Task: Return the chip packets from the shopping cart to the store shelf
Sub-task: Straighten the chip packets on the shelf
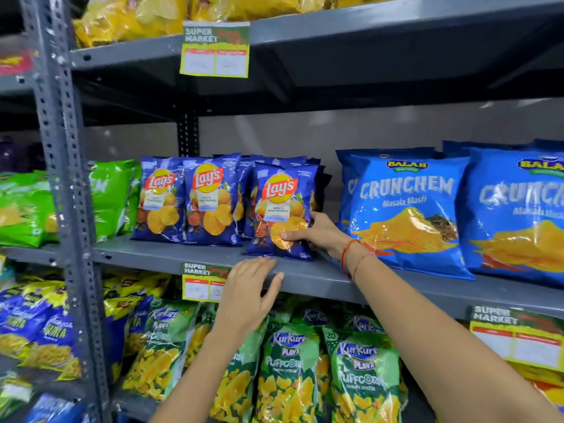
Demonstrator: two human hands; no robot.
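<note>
I see the right hand (317, 233) in a grip clamped on the Lay's packet (282, 212), thumb on its lower front, packet upright at the shelf (305, 277) front edge. Left hand (248, 296) open, fingertips on that edge, just below the packet.

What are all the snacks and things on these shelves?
Lay's packets: three fronts showing, more behind, blue, middle shelf.
Balaji Crunchem bags: two showing, light blue, middle shelf, right.
Green chip bags: several, middle shelf, left.
Kurkure Puffcorn bags: several, green, lower shelf.
Yellow bags: several, top shelf.
Price tags: three, yellow-edged, on shelf edges.
Shelf: grey metal.
Right hand: gripping the front right Lay's packet.
Left hand: open, empty, by the shelf edge.
</note>
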